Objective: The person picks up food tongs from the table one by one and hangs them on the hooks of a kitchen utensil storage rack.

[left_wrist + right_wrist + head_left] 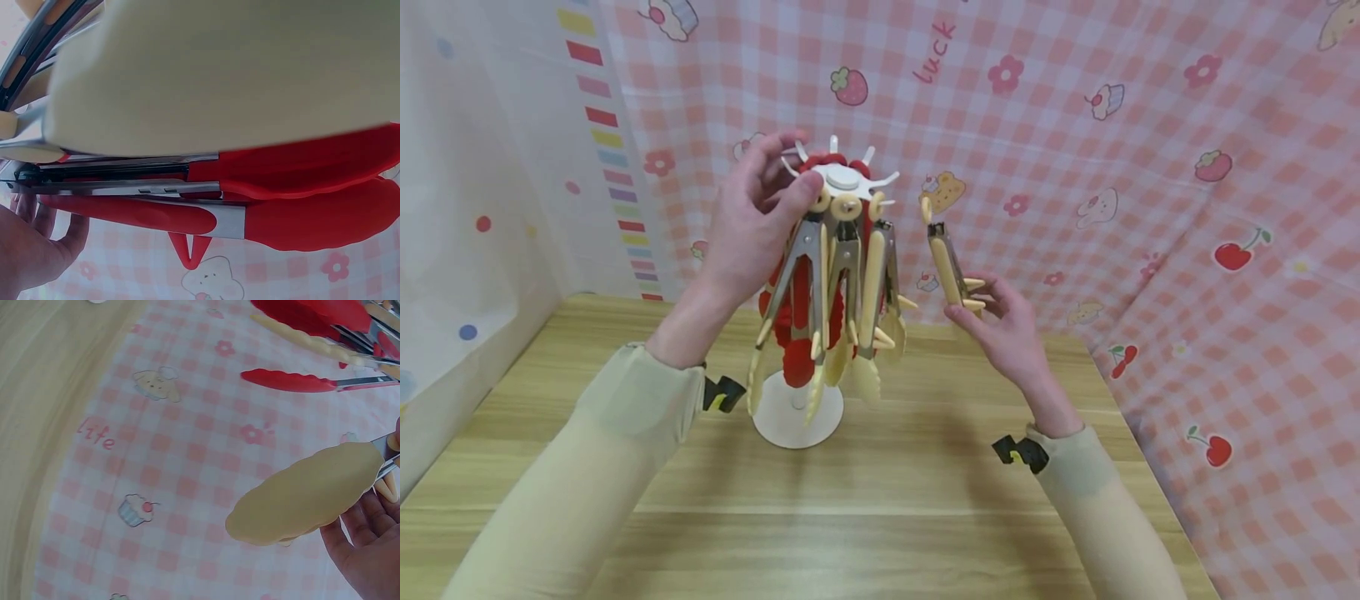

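A white rotating rack (842, 177) with upturned hooks stands on a round white base (786, 427). Several cream-handled kitchen tongs (874, 275) hang by their rings on its near side, with red tongs (799, 362) behind them. At the rack's upper left, my left hand (745, 217) grips the top, thumb in front and fingers behind. To the right of the rack, my right hand (1007, 333) holds one pair of cream tongs (950, 268) upright, ring end up and apart from the hooks. In the right wrist view their cream scalloped tip (306, 497) points away from the hand.
The rack stands on a wooden table (910, 492). A pink checked cloth (1037, 125) hangs behind and along the right side, and a pale dotted cloth (482, 167) hangs on the left.
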Tool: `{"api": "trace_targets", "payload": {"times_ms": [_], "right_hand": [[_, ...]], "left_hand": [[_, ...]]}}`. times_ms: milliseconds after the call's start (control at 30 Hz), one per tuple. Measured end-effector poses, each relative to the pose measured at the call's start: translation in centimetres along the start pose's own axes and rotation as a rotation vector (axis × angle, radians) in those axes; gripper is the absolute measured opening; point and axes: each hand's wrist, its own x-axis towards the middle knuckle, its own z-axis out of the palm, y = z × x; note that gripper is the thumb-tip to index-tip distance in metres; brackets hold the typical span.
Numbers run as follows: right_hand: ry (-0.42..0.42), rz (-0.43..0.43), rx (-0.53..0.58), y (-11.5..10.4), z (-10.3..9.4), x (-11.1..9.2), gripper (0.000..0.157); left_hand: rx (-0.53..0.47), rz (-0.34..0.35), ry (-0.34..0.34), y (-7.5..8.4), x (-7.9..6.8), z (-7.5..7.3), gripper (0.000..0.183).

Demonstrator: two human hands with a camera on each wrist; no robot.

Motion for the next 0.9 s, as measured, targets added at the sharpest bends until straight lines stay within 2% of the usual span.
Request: {"api": "trace_targets", "payload": {"times_ms": [433,900], "right_hand": [[0.014,0.011,0.020,-2.3,0.6,1.0,0.046],[0.005,-0.009,0.024,-3.2,1.3,1.4,0.047]], "left_hand": [[-0.017,-0.005,-0.002,0.0,0.0,0.0,0.049],[-0.044,0.001,-0.005,-0.1,0.0,0.0,0.050]]}}
